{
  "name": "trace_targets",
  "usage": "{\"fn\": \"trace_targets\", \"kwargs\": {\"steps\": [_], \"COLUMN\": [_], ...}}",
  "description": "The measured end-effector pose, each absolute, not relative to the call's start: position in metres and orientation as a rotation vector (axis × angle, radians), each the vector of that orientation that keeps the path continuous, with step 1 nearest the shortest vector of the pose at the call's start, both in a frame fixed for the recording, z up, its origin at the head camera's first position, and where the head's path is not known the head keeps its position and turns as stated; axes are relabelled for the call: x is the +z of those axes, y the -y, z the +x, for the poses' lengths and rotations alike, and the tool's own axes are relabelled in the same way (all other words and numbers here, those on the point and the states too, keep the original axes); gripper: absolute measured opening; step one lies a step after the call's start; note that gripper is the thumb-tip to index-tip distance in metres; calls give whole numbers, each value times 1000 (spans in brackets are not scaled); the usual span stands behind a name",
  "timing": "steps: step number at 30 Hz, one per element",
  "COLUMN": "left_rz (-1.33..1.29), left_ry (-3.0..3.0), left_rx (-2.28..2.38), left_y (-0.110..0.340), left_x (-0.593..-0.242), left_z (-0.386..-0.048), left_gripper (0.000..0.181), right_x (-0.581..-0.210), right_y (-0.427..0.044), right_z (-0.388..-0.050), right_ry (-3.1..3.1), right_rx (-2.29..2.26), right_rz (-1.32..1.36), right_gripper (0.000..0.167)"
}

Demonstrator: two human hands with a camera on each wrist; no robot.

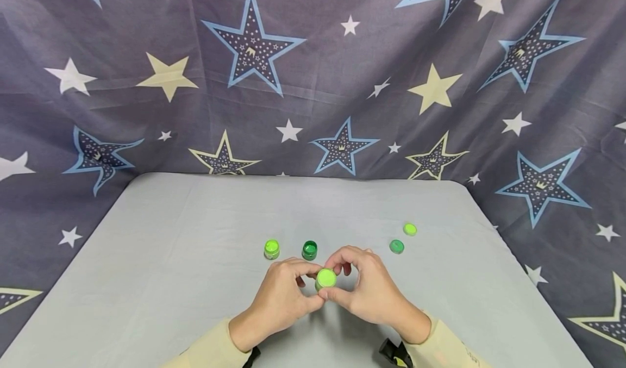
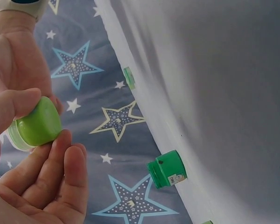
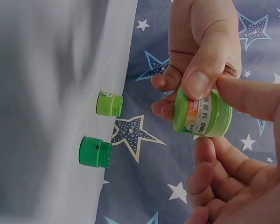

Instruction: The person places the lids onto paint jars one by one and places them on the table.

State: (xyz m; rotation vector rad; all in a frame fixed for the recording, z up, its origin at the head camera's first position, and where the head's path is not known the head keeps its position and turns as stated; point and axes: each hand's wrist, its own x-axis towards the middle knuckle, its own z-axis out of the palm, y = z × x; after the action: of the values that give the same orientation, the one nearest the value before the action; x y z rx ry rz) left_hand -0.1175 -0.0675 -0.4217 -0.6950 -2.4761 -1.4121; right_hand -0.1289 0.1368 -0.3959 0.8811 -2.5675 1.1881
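Capped jar (image 1: 326, 278) held above table (image 1: 195, 281), between hands. Body pinched by left hand (image 1: 279, 292), lid end by right hand (image 1: 369, 289); thumbs and fingers curled narrow round it. Judged light, stiff, smooth, perhaps slippery; best gripped round labelled body and lid rim. Counted: three jars, one held, two uncapped on table, light-green jar (image 1: 271, 249) and dark-green jar (image 1: 310, 250); two loose lids, bright-green lid (image 1: 409, 229) and darker lid (image 1: 396, 246).

Starry cloth (image 1: 320, 77) behind pale table (image 1: 191, 248)
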Motion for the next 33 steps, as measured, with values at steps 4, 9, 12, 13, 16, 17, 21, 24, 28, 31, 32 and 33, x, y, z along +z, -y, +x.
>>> {"fn": "trace_targets", "kwargs": {"steps": [4,9,12,13,16,17,21,24,28,31,32,33], "left_rz": [-686,-684,-680,-680,-678,-677,-684,-692,-697,-698,-698,-700], "left_ry": [2481,2480,2480,2481,2483,2483,2477,2471,2472,2477,2478,2478], "left_rx": [-1413,-1408,-1403,-1404,-1397,-1393,-1394,-1400,-1401,-1398,-1398,-1397], "left_y": [67,67,67,67,67,67,67,67,67,68,68,68], "left_x": [-421,-421,-421,-421,-421,-421,-421,-421,-422,-421,-421,-421], "left_z": [-117,-117,-117,-117,-116,-116,-117,-117,-117,-117,-117,-117], "left_gripper": [34,33,33,33,33,32,32,33,34,33,32,32], "right_x": [-396,-397,-397,-398,-398,-398,-399,-398,-397,-396,-396,-396], "right_y": [-136,-136,-135,-134,-133,-133,-132,-133,-136,-139,-139,-140], "right_z": [-129,-128,-128,-128,-127,-127,-126,-126,-128,-130,-131,-131], "right_ry": [2568,2567,2572,2574,2580,2583,2598,2604,2574,2546,2541,2538], "right_rx": [1182,1174,1167,1163,1150,1145,1133,1139,1162,1189,1198,1208], "right_rz": [863,843,823,816,791,781,757,767,841,916,940,959], "right_gripper": [39,39,40,41,42,42,43,44,43,44,44,44]}}
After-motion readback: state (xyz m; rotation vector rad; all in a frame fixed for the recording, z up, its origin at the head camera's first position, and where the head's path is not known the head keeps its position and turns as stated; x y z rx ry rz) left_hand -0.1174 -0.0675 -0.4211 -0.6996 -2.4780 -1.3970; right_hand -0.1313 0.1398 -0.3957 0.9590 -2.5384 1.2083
